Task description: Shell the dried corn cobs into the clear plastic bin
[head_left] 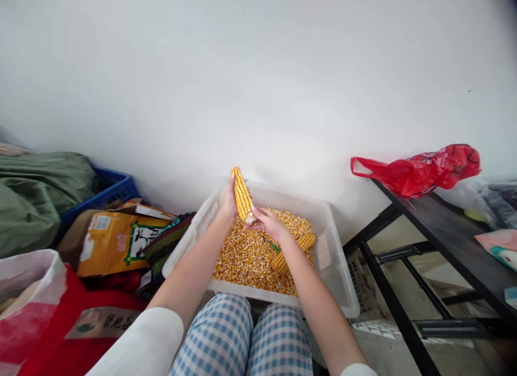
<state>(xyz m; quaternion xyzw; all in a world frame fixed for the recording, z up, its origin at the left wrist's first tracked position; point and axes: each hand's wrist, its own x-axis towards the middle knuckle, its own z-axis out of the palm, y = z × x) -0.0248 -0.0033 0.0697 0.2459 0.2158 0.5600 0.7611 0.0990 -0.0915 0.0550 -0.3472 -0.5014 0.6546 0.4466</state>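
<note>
Both my hands hold one ear of corn (242, 195) above a clear plastic bin (335, 257). My left hand (230, 197) wraps around the upper left side of the ear. At the ear's lower end, my right hand (267, 223) grips the pale base with the thumb on top. The ear tilts, its tip pointing up and to the left, and yellow kernels cover the side that faces me. Loose corn kernels (246, 257) fill much of the bin. Another ear of corn (309, 241) lies on them, partly hidden by my right forearm. Something thin and green (273, 245) shows beside it.
To the left are a yellow cardboard box (107, 246), a red bag (76, 317) and a blue crate (117, 186) with green cloth. A black metal-framed table (448, 230) stands at the right, bearing a red plastic bag (428, 170). A white wall (258, 85) rises behind the bin.
</note>
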